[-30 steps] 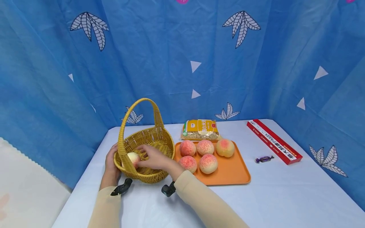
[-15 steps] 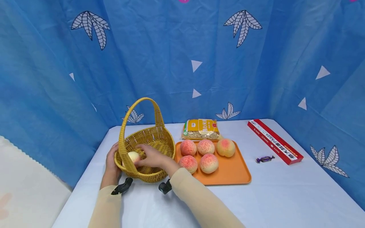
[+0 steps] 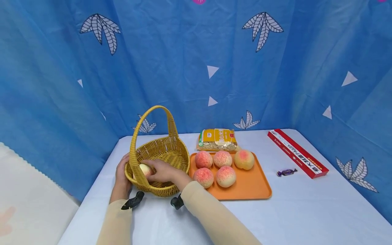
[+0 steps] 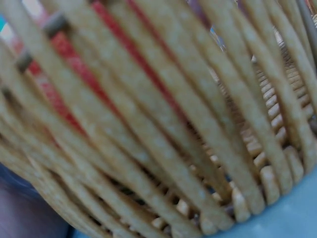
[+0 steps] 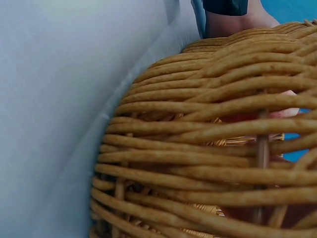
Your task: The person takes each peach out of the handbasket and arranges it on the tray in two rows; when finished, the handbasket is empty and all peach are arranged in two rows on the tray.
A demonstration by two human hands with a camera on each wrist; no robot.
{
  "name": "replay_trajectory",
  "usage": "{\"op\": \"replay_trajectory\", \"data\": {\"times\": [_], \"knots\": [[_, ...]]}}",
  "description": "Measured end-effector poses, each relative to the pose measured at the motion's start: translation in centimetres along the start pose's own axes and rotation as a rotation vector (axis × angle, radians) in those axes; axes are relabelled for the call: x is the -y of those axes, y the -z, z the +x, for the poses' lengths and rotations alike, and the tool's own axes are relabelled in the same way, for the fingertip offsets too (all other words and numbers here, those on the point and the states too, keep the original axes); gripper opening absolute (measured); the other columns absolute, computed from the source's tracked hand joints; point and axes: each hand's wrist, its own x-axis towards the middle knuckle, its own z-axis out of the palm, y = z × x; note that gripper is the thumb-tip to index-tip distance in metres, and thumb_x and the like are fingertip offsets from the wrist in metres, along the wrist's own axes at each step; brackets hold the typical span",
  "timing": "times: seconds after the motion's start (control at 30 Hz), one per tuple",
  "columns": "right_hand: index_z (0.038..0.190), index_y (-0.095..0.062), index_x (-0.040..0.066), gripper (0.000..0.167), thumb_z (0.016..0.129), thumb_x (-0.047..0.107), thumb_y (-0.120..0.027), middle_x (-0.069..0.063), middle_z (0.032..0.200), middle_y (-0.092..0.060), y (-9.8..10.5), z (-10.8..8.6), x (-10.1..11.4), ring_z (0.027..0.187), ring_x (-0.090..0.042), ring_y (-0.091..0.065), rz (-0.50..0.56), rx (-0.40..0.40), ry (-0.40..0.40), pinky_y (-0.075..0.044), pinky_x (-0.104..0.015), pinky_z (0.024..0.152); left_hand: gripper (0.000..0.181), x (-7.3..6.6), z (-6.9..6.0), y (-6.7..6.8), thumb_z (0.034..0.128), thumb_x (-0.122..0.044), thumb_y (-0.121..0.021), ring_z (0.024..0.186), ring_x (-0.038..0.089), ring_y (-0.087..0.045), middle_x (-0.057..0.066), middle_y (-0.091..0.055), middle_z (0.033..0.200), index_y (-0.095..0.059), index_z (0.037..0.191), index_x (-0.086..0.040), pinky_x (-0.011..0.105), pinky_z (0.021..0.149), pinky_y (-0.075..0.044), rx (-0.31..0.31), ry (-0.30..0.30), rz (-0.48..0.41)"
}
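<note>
A golden wicker basket point(image 3: 167, 191) with a tall arched handle stands at the left of the table. My left hand point(image 3: 121, 172) holds its left side from outside, with the fingertips partly hidden by the basket. Inside, my right hand point(image 3: 163, 171) grips a pale pink-tinged peach point(image 3: 145, 169) near the handle's base. Through the weave in the left wrist view, red strips of something inside show behind the basket wall point(image 4: 163, 129). The basket's woven side point(image 5: 208, 129) fills much of the right wrist view, mostly covering the right hand's work.
Right of the basket lies an orange tray point(image 3: 251, 187) with several peaches point(image 3: 226, 176). Behind it is a yellow-labelled food bag point(image 3: 217, 139). Farther right lie a purple-wrapped candy point(image 3: 286, 172) and a long red pasta box point(image 3: 297, 153). Blue curtains point(image 3: 190, 68) enclose the table.
My right hand has settled lower over the peach in the basket, its fingers closing round it. The left hand stays at the basket's side. The head view has shifted slightly.
</note>
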Motion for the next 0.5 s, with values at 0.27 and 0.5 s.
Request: {"op": "replay_trajectory", "data": {"times": [0.27,0.5], "knots": [[0.150,-0.043,0.025,0.062,0.095,0.033,-0.069,0.003,0.136,-0.060,0.05,-0.19,0.00,0.111,-0.005,-0.055,0.011,0.007,0.019,-0.047,-0.017,0.092,0.041,0.22,0.20,0.14,0.1072,-0.033,-0.036,0.119,0.001,-0.052,-0.012,-0.050,0.132,-0.041,0.146,-0.023,0.012,0.097,-0.046,0.012,0.005,-0.004],[0.136,-0.050,0.022,0.051,0.091,0.026,-0.074,-0.001,0.133,-0.059,0.02,-0.43,0.31,0.102,-0.007,-0.059,0.122,-0.036,-0.053,-0.050,-0.019,0.082,0.038,0.20,0.26,0.17,0.1077,-0.033,-0.036,0.121,0.001,-0.050,-0.013,-0.051,0.131,-0.044,0.143,-0.026,0.012,0.098,-0.045,0.021,-0.015,-0.006]]}}
